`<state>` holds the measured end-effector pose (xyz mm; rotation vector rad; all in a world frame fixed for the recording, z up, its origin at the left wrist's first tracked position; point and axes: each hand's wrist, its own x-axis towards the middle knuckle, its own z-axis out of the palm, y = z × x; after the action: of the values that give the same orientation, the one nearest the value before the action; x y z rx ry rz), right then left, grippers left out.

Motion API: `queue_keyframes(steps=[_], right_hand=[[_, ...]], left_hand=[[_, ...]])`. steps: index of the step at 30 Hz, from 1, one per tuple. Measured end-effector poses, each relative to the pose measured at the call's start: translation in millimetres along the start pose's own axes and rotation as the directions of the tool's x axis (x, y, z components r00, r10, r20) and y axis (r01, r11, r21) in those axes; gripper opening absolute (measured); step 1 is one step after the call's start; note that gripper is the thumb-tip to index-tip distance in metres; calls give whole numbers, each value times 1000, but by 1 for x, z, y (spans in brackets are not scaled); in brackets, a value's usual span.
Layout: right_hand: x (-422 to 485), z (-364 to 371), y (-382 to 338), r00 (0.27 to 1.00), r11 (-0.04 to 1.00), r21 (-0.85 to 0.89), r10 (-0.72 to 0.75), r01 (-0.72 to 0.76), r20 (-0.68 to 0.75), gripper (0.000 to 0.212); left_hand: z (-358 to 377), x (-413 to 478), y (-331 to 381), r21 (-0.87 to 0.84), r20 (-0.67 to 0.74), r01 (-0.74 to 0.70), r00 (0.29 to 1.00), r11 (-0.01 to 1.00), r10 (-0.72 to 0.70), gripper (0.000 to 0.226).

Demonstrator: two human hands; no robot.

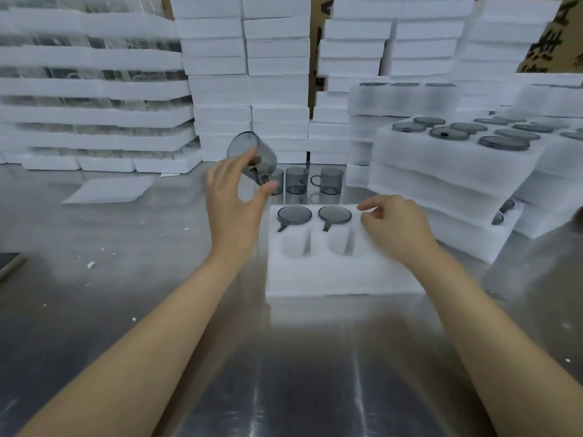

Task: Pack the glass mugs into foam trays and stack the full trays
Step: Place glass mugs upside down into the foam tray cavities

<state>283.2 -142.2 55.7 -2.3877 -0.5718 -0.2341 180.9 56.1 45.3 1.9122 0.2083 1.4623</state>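
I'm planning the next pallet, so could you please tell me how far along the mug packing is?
Done: full trays are stacked at right, and two mugs sit in the front foam tray. In hand: the left hand holds a tilted mug above the table; the right hand rests on the tray. Left: at least two empty pockets and three loose mugs behind the tray.

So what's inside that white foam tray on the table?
The foam tray holds two grey glass mugs in its far pockets. Two near pockets are empty. The right hand hides the right-side pockets.
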Motion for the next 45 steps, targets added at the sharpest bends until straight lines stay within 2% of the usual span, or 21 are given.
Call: queue_keyframes(steps=[4,7,10,13,16,17,19,22,23,25,27,31,34,39,42,45], right_hand=[[-3,12,-5,997,995,-64,-82,81,-10,38],[-4,15,-6,962,962,18,-274,274,-23,63],[-7,17,-8,893,890,75,-449,449,-22,77],[-7,18,-9,880,866,161,-460,474,-120,65],[-9,16,-11,871,846,216,-453,487,-191,58],[-9,15,-11,869,841,226,-454,491,-198,58],[-11,16,-12,868,838,237,-449,491,-210,58],[-9,19,-10,875,861,191,-430,471,-221,58],[-8,19,-9,877,867,176,-427,467,-220,58],[-7,20,-7,883,870,183,-421,458,-209,59],[-6,21,-6,888,873,190,-412,448,-204,60],[-5,22,-4,898,867,242,-399,435,-182,57],[-4,20,-5,902,834,343,-401,432,-161,54],[7,3,2,967,852,457,-218,256,-136,59],[14,-8,13,980,895,400,-180,198,-82,62],[17,-9,23,982,945,274,-187,180,0,51]], left_hand=[[7,-11,15,-43,217,-135,966,990,142,77],[8,-12,16,10,358,-199,916,980,182,84],[8,-12,18,43,449,-361,840,932,305,82],[11,-10,20,86,491,-499,774,862,399,79],[12,-10,22,93,498,-563,741,822,451,84],[12,-10,22,74,483,-550,750,832,453,87],[10,-11,22,34,449,-437,810,899,377,92],[11,-12,15,33,467,-115,880,993,87,106],[12,-12,11,53,484,15,874,998,-39,108],[14,-13,5,110,494,245,828,963,-267,96],[16,-12,1,163,487,350,785,923,-383,78],[16,-13,2,200,500,269,799,942,-334,57],[15,-13,2,188,505,274,797,943,-332,53],[14,-13,3,181,503,283,796,942,-336,53],[14,-13,1,185,502,291,793,938,-345,62],[14,-13,-1,180,505,287,794,941,-339,72]])
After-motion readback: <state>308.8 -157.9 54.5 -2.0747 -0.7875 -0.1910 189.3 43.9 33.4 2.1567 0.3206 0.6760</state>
